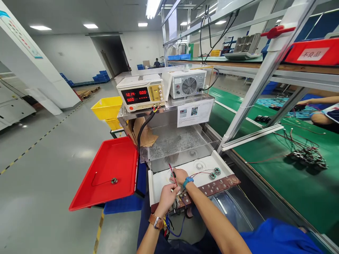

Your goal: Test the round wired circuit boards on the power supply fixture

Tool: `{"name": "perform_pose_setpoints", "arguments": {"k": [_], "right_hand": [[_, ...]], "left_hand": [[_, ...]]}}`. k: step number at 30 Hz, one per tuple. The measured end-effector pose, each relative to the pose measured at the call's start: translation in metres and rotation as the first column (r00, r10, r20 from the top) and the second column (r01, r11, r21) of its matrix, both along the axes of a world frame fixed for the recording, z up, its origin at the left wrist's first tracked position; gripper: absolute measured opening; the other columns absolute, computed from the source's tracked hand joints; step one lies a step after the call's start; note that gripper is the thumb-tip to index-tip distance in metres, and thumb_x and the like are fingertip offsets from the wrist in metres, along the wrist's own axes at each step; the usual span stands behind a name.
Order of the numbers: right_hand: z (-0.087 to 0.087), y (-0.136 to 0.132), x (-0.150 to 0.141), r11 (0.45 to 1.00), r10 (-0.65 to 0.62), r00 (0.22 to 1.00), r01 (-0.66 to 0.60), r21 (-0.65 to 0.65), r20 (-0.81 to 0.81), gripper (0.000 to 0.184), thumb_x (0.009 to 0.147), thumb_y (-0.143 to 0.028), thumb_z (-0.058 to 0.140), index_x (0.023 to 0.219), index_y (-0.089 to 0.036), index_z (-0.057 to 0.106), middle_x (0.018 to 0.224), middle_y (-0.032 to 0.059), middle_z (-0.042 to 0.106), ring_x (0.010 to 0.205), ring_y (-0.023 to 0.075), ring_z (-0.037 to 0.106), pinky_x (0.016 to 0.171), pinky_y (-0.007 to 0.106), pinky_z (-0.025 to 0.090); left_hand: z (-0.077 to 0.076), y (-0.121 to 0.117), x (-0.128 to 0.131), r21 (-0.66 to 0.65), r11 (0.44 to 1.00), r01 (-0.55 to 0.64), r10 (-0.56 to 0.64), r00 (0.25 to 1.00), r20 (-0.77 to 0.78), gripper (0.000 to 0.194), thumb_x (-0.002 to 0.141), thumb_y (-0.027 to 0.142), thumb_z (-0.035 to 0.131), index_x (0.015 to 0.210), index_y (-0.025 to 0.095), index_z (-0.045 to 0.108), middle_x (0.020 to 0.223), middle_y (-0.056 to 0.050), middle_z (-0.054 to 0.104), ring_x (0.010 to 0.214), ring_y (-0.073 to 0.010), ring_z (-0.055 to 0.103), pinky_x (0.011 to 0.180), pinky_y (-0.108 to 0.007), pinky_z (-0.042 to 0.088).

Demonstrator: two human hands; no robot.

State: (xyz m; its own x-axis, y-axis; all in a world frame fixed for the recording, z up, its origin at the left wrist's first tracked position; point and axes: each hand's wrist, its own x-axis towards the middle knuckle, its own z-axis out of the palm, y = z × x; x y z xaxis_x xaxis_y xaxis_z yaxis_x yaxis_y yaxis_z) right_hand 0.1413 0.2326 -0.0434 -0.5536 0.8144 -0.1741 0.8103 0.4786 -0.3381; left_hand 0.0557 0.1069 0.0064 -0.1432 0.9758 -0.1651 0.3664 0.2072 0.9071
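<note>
My left hand (167,198), with a brown-strapped watch on its wrist, is curled closed over the near edge of a white fixture plate (161,183). My right hand (180,175), with a blue band on its wrist, pinches a thin red wire (172,170) next to a small round circuit board on the plate. Two more small round boards (214,173) with red and black leads lie further right on the plate. A brown strip with round contacts (215,187) runs along the plate's front edge. What the left fingers grip is hidden.
A red tray (106,173) on the left holds one round board with a black wire. Behind the plate stand a clear box (180,144), a power supply with red digits (141,93) and a fan unit (188,84). A green conveyor belt (286,165) carries wired boards; another person's arm (320,109) rests far right.
</note>
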Motion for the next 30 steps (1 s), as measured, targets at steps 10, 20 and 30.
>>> {"name": "perform_pose_setpoints", "arguments": {"k": [10,20,30], "right_hand": [[0.003,0.000,0.001,1.000,0.018,1.000,-0.018,-0.013,0.011,0.040,0.083,-0.044,0.059,0.111,-0.016,0.056,0.098,0.0134,0.071,0.093,0.0257,0.066,0.074,0.030,0.041],[-0.005,0.003,0.000,0.999,0.000,1.000,0.000,-0.047,-0.012,0.043,0.082,-0.046,0.060,0.113,-0.017,0.057,0.101,0.0118,0.071,0.096,0.0252,0.064,0.075,0.029,0.040],[0.000,-0.002,-0.001,0.999,-0.013,0.999,0.012,-0.036,-0.039,0.038,0.080,-0.042,0.060,0.109,-0.017,0.057,0.096,0.0110,0.070,0.092,0.0251,0.065,0.074,0.029,0.040]], "left_hand": [[-0.019,0.006,0.003,-0.047,0.998,0.038,-0.043,0.991,-0.128,0.031,0.078,0.040,0.050,0.068,0.015,0.066,0.069,-0.003,0.068,0.069,-0.0182,0.057,0.068,-0.027,0.040],[-0.026,0.010,0.005,-0.106,0.994,0.008,-0.031,0.977,-0.211,0.027,0.078,0.036,0.051,0.065,0.017,0.064,0.066,-0.001,0.066,0.067,-0.0170,0.057,0.068,-0.026,0.039],[-0.016,0.006,0.008,-0.153,0.987,-0.047,0.009,0.971,-0.240,0.024,0.078,0.033,0.052,0.068,0.018,0.068,0.071,-0.001,0.070,0.070,-0.0178,0.061,0.067,-0.026,0.038]]}}
